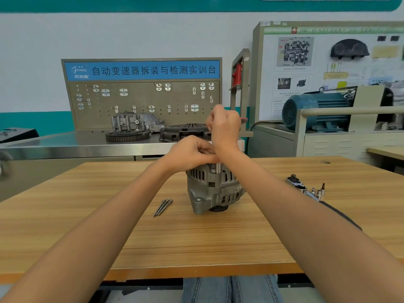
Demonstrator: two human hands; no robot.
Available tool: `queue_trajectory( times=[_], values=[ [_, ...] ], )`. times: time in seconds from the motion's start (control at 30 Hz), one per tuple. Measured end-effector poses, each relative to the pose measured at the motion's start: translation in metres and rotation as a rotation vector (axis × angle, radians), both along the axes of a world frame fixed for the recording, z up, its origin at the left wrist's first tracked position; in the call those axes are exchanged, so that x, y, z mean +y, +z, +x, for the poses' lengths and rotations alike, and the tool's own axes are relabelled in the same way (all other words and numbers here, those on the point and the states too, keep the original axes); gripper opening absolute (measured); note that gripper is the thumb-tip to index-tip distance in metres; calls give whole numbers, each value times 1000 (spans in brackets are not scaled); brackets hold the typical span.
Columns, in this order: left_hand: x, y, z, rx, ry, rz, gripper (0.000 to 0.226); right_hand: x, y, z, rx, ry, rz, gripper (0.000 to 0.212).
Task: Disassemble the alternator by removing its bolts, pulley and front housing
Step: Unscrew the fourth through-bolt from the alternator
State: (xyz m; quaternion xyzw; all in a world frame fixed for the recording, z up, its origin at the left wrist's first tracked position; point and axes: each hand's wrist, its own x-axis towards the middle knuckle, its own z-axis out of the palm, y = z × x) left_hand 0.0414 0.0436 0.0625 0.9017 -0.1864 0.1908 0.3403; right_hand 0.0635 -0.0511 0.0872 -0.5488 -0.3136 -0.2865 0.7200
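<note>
1. The alternator (213, 189) stands on end near the middle of the wooden counter (218, 248), its shaft axis vertical. The pulley (218, 208) sits underneath against the counter, so the rear end faces up toward my hands.
2. A through bolt (218, 168) rises straight up from the housing edge, parallel to that axis, and is partly out of its hole.
3. My left hand (192, 153) lies curled over the top of the alternator, fingers bent round its upper rim, and I judge it is steadying the body.
4. My right hand (225, 125) is raised above the bolt with its fingers closed in a fist-like pinch. I cannot tell whether it grips a tool or the top of the bolt, as the fingers hide it.
5. I judge the step in hand is drawing out the through bolts: three loose bolts (162, 207) already lie together on the counter just left of the alternator.
6. The next move calls for a straight upward pull along the bolt's line, with the body held so it does not tip.
7. A ratchet (297, 183) and small sockets (319, 191) lie to the right, well apart. The pulley and front housing are not yet off.
</note>
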Motion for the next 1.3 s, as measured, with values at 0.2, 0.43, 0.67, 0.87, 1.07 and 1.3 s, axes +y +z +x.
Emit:
queue_trajectory(
  times=[0.2,0.43,0.67,0.87,1.07,1.3],
  values=[
    [6,-3,3,-2,-11,-44,13,4,1,6,104,187,43,49],
    [11,5,-1,114,-150,-44,16,4,-4,6,14,144,-38,33],
    [11,5,0,45,-144,-82,31,5,-14,3,-233,-546,-475,27],
    [11,3,5,-29,-54,7,35,9,-21,-2,-267,-1073,-784,23],
    [12,6,-1,15,-132,-35,39,8,-19,-2,-265,-964,-712,23],
    [12,9,-3,203,-108,-27,8,-5,-6,2,-63,-58,-249,36]
  ],
)
